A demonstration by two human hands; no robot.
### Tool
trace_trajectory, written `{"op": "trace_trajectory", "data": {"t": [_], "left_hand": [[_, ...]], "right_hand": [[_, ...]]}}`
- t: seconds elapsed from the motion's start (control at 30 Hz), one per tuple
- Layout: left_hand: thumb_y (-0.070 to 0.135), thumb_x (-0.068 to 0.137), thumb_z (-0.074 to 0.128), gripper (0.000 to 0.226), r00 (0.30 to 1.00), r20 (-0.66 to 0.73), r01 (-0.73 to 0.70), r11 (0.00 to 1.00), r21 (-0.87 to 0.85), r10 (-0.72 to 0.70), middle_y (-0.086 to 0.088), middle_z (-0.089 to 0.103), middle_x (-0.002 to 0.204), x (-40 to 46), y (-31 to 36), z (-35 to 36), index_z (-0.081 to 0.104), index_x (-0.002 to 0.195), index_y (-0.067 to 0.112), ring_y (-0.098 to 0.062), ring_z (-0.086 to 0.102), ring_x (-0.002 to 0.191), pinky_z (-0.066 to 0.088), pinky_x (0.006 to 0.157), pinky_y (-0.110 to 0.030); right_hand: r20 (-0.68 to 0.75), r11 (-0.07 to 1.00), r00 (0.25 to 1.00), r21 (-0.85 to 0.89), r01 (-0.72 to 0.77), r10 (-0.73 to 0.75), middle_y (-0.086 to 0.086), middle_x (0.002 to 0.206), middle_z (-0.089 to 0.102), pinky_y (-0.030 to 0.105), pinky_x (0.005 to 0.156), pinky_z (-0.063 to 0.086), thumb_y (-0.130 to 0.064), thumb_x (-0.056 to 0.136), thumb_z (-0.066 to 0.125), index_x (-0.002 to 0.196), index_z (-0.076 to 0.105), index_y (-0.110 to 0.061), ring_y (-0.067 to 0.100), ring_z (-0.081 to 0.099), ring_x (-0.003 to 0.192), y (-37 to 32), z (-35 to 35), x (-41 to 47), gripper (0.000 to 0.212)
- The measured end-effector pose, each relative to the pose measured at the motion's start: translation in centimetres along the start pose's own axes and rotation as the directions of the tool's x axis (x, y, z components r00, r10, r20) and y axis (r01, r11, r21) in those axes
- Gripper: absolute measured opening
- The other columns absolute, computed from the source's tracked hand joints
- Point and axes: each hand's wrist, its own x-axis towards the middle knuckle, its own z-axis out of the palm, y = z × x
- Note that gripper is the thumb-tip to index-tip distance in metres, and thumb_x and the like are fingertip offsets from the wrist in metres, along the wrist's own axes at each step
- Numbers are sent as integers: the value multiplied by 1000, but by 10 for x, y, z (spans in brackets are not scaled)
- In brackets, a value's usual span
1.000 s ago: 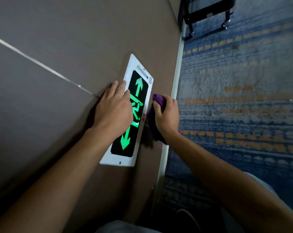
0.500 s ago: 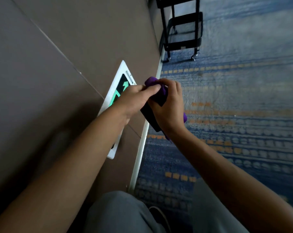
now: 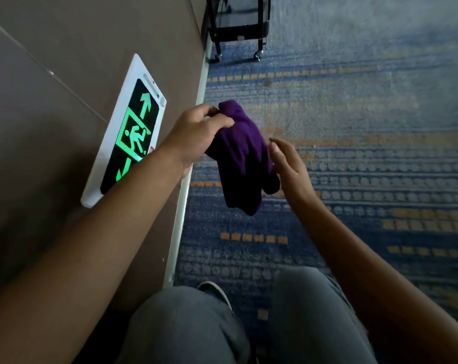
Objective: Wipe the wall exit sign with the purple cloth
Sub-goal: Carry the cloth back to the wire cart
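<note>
While the left hand (image 3: pixel 196 132) pinches the cloth (image 3: pixel 245 156) hanging right of the sign (image 3: pixel 133 127), off the wall, and the right hand (image 3: pixel 288 164) waits open-fingered: best bunch it flat, then press evenly.
</note>
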Motion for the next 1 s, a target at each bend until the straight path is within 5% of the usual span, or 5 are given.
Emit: {"op": "trace_trajectory", "data": {"t": [0.17, 0.27, 0.5, 0.73, 1.0], "left_hand": [[26, 91, 72, 26, 996, 77, 47, 988, -144, -36, -4, 73, 97, -27, 50, -2, 67, 113, 13, -22, 73, 90, 59, 81, -44], [30, 93, 71, 14, 986, 153, 94, 973, -213, -62, 7, 74, 88, -51, 93, -3, 67, 104, 24, -18, 73, 85, 59, 74, -43], [34, 98, 66, 23, 972, 213, 166, 936, -312, -101, 1, 73, 127, -93, 173, 0, 67, 120, 27, -20, 71, 119, 55, 104, -46], [49, 83, 77, 43, 974, 200, 165, 942, -291, -109, 6, 77, 116, -132, 294, -11, 65, 117, 25, -12, 74, 108, 58, 101, -43], [33, 93, 72, 20, 966, 258, 86, 907, -412, 25, -2, 77, 120, -145, 436, -46, 72, 113, 28, -20, 72, 116, 52, 109, -45]], "right_hand": [[82, 918, 925, 120, -379, 371, -11, 123, 75, 46, 110, 46, -85, 80, 49, 110, 76, -51, 11, 68, 120, -17, -29, -46, 53], [74, 853, 898, 287, -435, 433, 6, 147, 61, 41, 109, 47, -78, 94, 43, 133, 64, -36, 17, 63, 128, -74, -30, -70, 61], [76, 712, 914, 604, -360, 398, 6, 131, 72, 38, 100, 56, -46, 105, 48, 125, 74, -21, 22, 68, 123, -212, -46, -94, 42], [-55, 861, 934, 410, -300, 352, 20, 125, 72, 44, 97, 58, -9, 94, 72, 134, 61, -1, 33, 71, 116, -368, -72, -118, 42], [-168, 934, 960, 319, -163, 225, 15, 122, 75, 38, 97, 57, -14, 85, 76, 129, 66, -8, 29, 71, 116, -527, -72, -112, 45]]}}
